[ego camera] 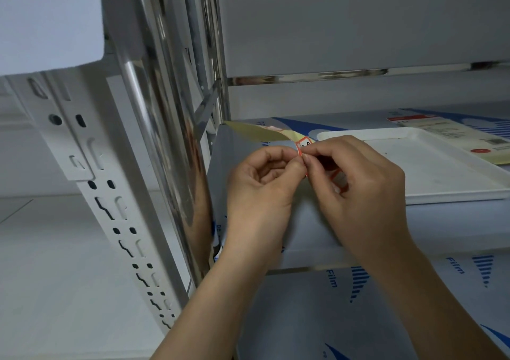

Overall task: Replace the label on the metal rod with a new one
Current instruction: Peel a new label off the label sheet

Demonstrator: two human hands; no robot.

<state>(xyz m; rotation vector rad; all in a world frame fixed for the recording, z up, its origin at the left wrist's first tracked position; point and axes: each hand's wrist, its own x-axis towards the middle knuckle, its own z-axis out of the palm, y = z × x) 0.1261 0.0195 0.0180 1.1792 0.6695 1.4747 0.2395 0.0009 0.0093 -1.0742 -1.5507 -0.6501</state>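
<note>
Both hands met mid-frame around a label (303, 145), metal rod (165, 127) to their left, tray (430, 166) on the shelf at right.

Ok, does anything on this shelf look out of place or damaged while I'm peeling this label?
One thing: the protective film at the shelf's back left corner, just above your left hand, has lifted and curled over, showing its yellowish underside. Otherwise the white tray sits flat, and the label pinched between both hands looks intact.
</note>
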